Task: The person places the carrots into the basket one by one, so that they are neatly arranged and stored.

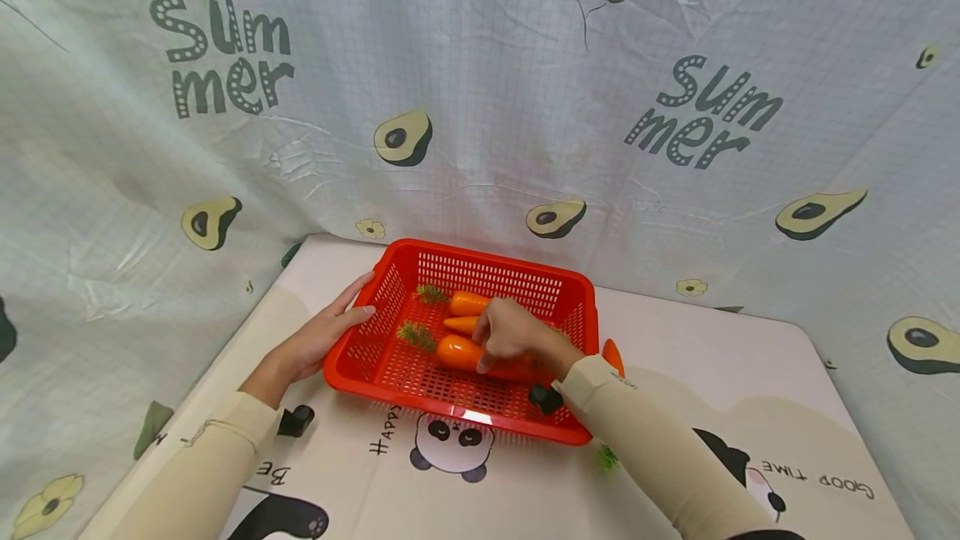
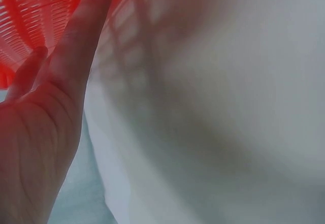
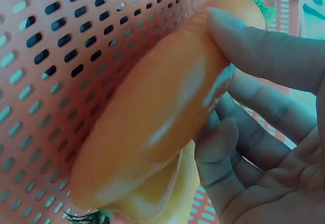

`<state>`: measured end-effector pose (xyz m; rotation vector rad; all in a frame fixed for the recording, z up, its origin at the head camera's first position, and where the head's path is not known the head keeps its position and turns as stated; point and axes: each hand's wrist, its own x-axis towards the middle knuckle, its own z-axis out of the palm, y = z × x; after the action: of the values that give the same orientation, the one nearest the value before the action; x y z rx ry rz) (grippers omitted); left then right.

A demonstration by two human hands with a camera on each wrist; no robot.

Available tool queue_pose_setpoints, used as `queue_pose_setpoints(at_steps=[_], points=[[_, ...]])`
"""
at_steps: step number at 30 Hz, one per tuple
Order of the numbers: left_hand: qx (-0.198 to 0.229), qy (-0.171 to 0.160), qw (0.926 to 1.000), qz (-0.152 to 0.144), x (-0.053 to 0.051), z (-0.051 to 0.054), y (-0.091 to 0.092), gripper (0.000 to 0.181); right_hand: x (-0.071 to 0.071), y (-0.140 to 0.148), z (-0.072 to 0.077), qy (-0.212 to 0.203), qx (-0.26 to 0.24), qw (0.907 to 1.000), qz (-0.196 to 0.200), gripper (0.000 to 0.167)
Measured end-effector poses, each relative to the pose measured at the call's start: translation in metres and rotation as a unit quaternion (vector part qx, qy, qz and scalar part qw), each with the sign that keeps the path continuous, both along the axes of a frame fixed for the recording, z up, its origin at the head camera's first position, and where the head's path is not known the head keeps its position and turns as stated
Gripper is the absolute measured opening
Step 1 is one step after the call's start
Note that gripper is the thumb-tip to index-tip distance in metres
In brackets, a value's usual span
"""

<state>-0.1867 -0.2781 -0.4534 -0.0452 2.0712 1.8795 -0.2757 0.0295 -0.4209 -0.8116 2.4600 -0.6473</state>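
A red plastic basket (image 1: pixel 465 416) with slotted walls holds several orange carrots with green tops. My left hand (image 1: pixel 318 340) lies along the basket's left side, its fingers straight against the outer wall, as the left wrist view also shows. Inside the basket, my right hand (image 1: pixel 513 330) pinches the front carrot (image 1: pixel 459 352) between thumb and fingers. That carrot (image 3: pixel 147 112) looks large in the right wrist view, the thumb near its thick end. Behind it lie a carrot with its pointed end to the left (image 1: pixel 459 324) and another carrot (image 1: pixel 468 303), both partly hidden by the hand.
Right of the basket, an orange carrot tip (image 1: pixel 612 355) and a green leafy top (image 1: pixel 608 457) show around the right sleeve. The basket stands on a pale table (image 1: pixel 720 357) with printed pandas. A patterned cloth (image 1: pixel 480 182) hangs directly behind the table.
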Motion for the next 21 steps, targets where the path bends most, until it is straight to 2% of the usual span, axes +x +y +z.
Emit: queue_pose_setpoints(at_steps=[5,10,13,17,21], points=[[-0.002,0.0,1.0,0.002,-0.0002,0.0001,0.0,0.073,-0.0034,0.0016,-0.0013,0.007,-0.004,0.9999,0.007,0.027],[-0.004,0.001,1.0,0.001,-0.0001,0.0007,-0.0005,0.075,-0.0051,0.0018,-0.0033,0.018,0.002,0.9995,0.024,0.006],[-0.006,0.002,1.0,0.002,0.0007,0.001,-0.0005,0.074,-0.0068,0.0016,-0.0054,0.026,0.005,0.999,0.035,0.006],[-0.006,0.003,1.0,0.001,0.0014,0.001,0.0,0.074,-0.0084,0.0029,-0.0055,0.021,0.002,0.9994,0.028,0.002],[-0.004,0.003,1.0,0.002,0.0009,0.0009,0.0003,0.074,-0.0082,0.0061,0.0003,0.02,-0.026,0.9994,0.005,0.005]])
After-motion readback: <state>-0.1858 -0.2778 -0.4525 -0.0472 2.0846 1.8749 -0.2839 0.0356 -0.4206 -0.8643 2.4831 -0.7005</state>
